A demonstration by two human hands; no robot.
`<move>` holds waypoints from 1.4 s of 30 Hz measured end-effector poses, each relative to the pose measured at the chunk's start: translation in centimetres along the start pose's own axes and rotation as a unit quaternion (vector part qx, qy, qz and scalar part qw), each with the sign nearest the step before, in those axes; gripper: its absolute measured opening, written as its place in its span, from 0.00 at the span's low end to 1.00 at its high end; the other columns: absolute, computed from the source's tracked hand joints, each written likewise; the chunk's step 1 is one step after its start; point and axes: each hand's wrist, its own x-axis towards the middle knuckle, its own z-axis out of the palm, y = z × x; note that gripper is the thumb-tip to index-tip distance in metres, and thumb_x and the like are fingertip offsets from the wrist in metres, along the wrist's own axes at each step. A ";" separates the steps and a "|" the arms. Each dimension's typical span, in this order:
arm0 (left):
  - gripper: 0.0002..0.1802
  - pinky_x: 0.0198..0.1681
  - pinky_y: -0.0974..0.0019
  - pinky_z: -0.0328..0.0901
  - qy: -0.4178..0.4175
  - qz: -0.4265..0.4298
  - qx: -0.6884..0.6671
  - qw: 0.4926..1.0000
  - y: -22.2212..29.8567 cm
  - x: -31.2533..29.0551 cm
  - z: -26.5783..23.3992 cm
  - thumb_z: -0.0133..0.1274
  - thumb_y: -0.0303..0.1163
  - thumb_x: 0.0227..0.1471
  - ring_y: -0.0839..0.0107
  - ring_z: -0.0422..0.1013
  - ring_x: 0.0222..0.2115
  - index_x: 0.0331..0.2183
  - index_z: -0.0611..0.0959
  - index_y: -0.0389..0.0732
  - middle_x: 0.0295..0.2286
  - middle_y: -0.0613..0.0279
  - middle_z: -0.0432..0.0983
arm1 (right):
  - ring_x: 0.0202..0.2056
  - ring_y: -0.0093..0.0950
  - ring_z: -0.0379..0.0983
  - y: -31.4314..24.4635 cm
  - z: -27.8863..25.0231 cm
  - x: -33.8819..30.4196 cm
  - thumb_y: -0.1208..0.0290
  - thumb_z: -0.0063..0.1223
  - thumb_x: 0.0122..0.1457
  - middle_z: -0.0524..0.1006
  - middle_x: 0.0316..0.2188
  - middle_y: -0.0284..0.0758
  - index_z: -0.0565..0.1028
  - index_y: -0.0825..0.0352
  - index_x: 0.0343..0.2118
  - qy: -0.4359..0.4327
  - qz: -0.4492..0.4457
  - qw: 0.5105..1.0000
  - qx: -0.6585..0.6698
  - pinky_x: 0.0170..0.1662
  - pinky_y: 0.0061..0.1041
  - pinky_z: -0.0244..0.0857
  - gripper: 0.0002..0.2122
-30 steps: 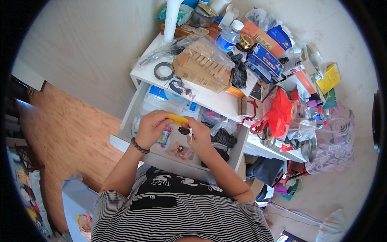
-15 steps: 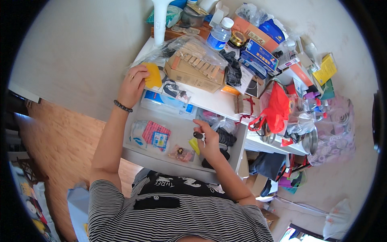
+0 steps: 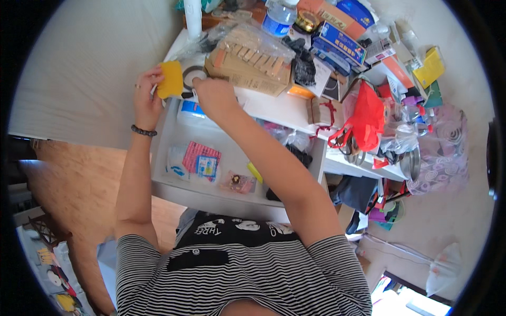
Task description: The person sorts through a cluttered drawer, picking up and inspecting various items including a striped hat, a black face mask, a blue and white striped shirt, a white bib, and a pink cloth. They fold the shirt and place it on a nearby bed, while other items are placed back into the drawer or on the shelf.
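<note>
My left hand [image 3: 147,87], a ring and a dark bead bracelet on it, pinches a flat yellow piece with wavy edges [image 3: 171,80] at the desk's left end. Its exact kind is unclear. Beside it my right hand [image 3: 215,96] reaches over the desk edge, its fingers closed around a small dark object [image 3: 187,95] with a light end; most of that is covered. The right fingertips are close to a roll of tape [image 3: 194,78] on the desktop; I cannot tell whether they touch it. Below both hands the white drawer [image 3: 182,190] stands pulled out.
In the drawer lie a red-patterned packet [image 3: 196,152], a blue-and-white packet [image 3: 206,166] and plastic bags. A cardboard box with wooden pieces [image 3: 247,73], a water bottle [image 3: 279,20], blue boxes [image 3: 340,45] and a red bag [image 3: 366,118] crowd the desk.
My right hand has moved from above the drawer up and left to the tape roll, taking the dark object along. My left hand has shifted left with the yellow piece.
</note>
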 end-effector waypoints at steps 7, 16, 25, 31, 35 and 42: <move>0.16 0.47 0.65 0.66 -0.050 0.012 0.034 0.998 0.0 0.2 1.0 0.45 0.08 0.42 0.58 0.69 0.46 0.34 0.74 0.36 0.42 0.54 0.71 | 0.31 0.38 0.75 0.7 -3.0 -7.3 0.80 0.50 0.45 0.76 0.28 0.38 0.72 0.65 0.32 0.053 -0.052 0.988 0.139 0.32 0.34 0.67 0.09; 0.19 0.51 0.64 0.63 -0.166 0.011 0.110 0.980 -2.5 -0.7 3.3 0.42 0.09 0.43 0.57 0.67 0.48 0.36 0.76 0.37 0.44 0.55 0.72 | 0.29 0.37 0.75 6.5 -7.7 -23.4 0.85 0.51 0.42 0.76 0.27 0.36 0.73 0.64 0.36 -0.039 0.058 0.975 0.212 0.30 0.32 0.67 0.16; 0.17 0.39 0.56 0.68 -0.601 -0.138 0.076 0.783 13.0 -5.8 9.1 0.53 0.44 0.47 0.53 0.73 0.35 0.32 0.78 0.40 0.31 0.53 0.76 | 0.30 0.37 0.73 6.8 -7.1 -28.3 0.86 0.51 0.43 0.74 0.26 0.36 0.74 0.64 0.36 -0.168 0.094 0.957 0.220 0.32 0.32 0.66 0.16; 0.21 0.37 0.56 0.69 -0.766 -0.108 0.127 0.620 13.8 -13.8 16.2 0.56 0.49 0.41 0.54 0.75 0.33 0.28 0.83 0.40 0.29 0.50 0.78 | 0.33 0.40 0.73 6.9 -6.1 -28.9 0.82 0.49 0.45 0.74 0.28 0.38 0.74 0.64 0.36 -0.230 0.039 0.952 0.197 0.34 0.35 0.66 0.13; 0.12 0.34 0.59 0.70 -0.747 -0.174 0.121 0.630 11.8 -14.9 16.9 0.54 0.37 0.43 0.60 0.76 0.29 0.25 0.83 0.38 0.27 0.51 0.79 | 0.32 0.40 0.73 6.5 -5.2 -29.0 0.80 0.49 0.46 0.74 0.27 0.39 0.74 0.64 0.32 -0.248 0.037 0.950 0.184 0.33 0.37 0.66 0.09; 0.11 0.30 0.69 0.73 -0.627 -0.487 -0.218 0.568 6.9 -15.6 13.7 0.55 0.20 0.45 0.71 0.76 0.25 0.36 0.77 0.31 0.28 0.57 0.78 | 0.30 0.41 0.75 5.2 -3.1 -27.4 0.78 0.51 0.45 0.76 0.24 0.40 0.75 0.64 0.30 -0.269 0.004 0.949 0.166 0.32 0.39 0.68 0.08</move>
